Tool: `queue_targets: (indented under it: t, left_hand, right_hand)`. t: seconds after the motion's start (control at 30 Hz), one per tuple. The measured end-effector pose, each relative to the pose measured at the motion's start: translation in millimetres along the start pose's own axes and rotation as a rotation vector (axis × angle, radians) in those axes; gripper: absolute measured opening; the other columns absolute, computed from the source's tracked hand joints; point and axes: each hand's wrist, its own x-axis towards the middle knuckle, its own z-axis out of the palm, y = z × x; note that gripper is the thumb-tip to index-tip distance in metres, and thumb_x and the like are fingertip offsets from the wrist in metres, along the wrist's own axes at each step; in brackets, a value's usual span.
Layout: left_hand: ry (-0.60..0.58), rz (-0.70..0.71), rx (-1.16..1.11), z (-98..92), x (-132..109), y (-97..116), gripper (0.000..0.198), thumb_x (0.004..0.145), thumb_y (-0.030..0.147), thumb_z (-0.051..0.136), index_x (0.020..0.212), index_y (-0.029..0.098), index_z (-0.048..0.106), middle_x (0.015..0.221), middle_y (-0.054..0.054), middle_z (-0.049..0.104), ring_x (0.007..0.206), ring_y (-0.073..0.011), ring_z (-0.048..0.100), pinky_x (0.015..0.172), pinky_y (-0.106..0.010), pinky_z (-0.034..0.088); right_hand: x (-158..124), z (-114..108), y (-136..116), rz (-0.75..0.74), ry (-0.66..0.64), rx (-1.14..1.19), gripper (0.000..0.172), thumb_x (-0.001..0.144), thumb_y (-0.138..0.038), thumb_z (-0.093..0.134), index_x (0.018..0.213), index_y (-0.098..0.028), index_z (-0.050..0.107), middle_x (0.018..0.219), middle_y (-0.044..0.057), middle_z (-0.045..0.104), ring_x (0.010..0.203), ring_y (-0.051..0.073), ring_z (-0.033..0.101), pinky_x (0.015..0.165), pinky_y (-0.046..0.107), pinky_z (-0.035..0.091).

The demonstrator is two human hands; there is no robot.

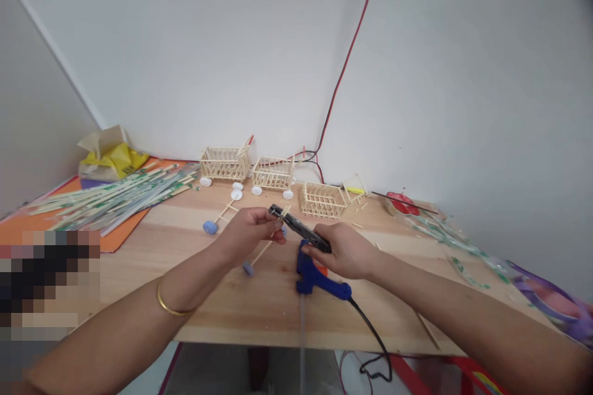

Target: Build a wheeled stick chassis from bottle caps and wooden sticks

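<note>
Thin sticks (pixel 286 211) are showing just beyond the blue glue gun (pixel 306 271); our left hand (pixel 254 226) is pinching them, our right hand (pixel 347 250) gripping a black tool (pixel 296 227). White wall (pixel 208 43) is rising behind the gun, wooden table (pixel 398 333) spreading beneath. Left of it a stick bundle (pixel 148 190) is lying, beyond it baskets (pixel 273 174), right a red roll (pixel 403 202); bare wood (pixel 208 321) is opening left.

Back wall (pixel 208 43): pale grey-white, smooth, rising beyond the tabletop's far edge. Side wall (pixel 37 86): grey, at the left, with a white strip (pixel 50 43) slanting along the join. Cable (pixel 356 35): red and dark, descending the back wall to the far edge. Tabletop (pixel 231 318): light wood, visible grain. Floor (pixel 217 373): grey, shadowed, below the near edge. Red frame (pixel 410 376): below the near edge, towards the right corner; type unclear. Light: soft, even.
</note>
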Motion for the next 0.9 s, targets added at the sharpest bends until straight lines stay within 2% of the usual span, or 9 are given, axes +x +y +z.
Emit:
queue_targets:
  t: [0.2, 0.3, 0.4, 0.67, 0.9]
  left_hand:
    - [0.034, 0.039, 0.007, -3.3, 4.0, -0.9, 0.025, 0.065, 0.034, 0.076, 0.067, 0.013, 0.062, 0.064, -0.002, 0.065, 0.063, -0.0146, 0.063, 0.072, -0.033, 0.054]
    - [0.065, 0.062, -0.012, -2.0, 3.1, 0.8, 0.026, 0.064, 0.035, 0.076, 0.066, 0.013, 0.062, 0.062, -0.002, 0.065, 0.062, -0.0144, 0.063, 0.071, -0.032, 0.054]
    - [0.043, 0.078, -0.051, -0.3, 2.1, -0.1, 0.031, 0.061, 0.038, 0.078, 0.066, 0.012, 0.062, 0.061, -0.001, 0.064, 0.059, -0.0140, 0.063, 0.069, -0.032, 0.054]
    - [0.024, 0.039, -0.123, -2.9, 7.9, -12.3, 0.041, 0.055, 0.044, 0.081, 0.068, 0.010, 0.060, 0.059, 0.000, 0.059, 0.056, -0.0125, 0.061, 0.065, -0.031, 0.054]
    - [0.072, 0.012, -0.117, -9.2, 14.2, -14.7, 0.038, 0.056, 0.039, 0.081, 0.068, 0.012, 0.057, 0.059, 0.001, 0.060, 0.056, -0.0128, 0.063, 0.066, -0.031, 0.055]
  right_hand:
    - [7.0, -6.7, 0.6, -0.002, 0.004, -0.076, 0.033, 0.084, -0.052, 0.052, 0.076, -0.020, 0.056, 0.065, 0.002, 0.061, 0.056, 0.014, 0.052, 0.050, 0.023, 0.026]
    - [7.4, -2.4, 0.6, 0.011, 0.038, -0.080, 0.035, 0.086, -0.053, 0.046, 0.077, -0.020, 0.055, 0.068, 0.003, 0.062, 0.060, 0.015, 0.054, 0.052, 0.024, 0.028]
    - [8.7, 4.5, 3.3, -0.034, 0.043, -0.050, 0.033, 0.088, -0.049, 0.044, 0.079, -0.019, 0.054, 0.074, 0.005, 0.063, 0.064, 0.017, 0.057, 0.055, 0.024, 0.032]
    - [16.2, 14.3, 10.6, -0.062, -0.010, -0.080, 0.030, 0.090, -0.045, 0.040, 0.078, -0.020, 0.052, 0.073, 0.007, 0.063, 0.064, 0.019, 0.058, 0.057, 0.026, 0.035]
    - [27.1, 4.2, 1.9, -0.018, -0.048, -0.134, 0.033, 0.089, -0.046, 0.041, 0.079, -0.018, 0.055, 0.070, 0.008, 0.065, 0.061, 0.018, 0.058, 0.054, 0.025, 0.032]
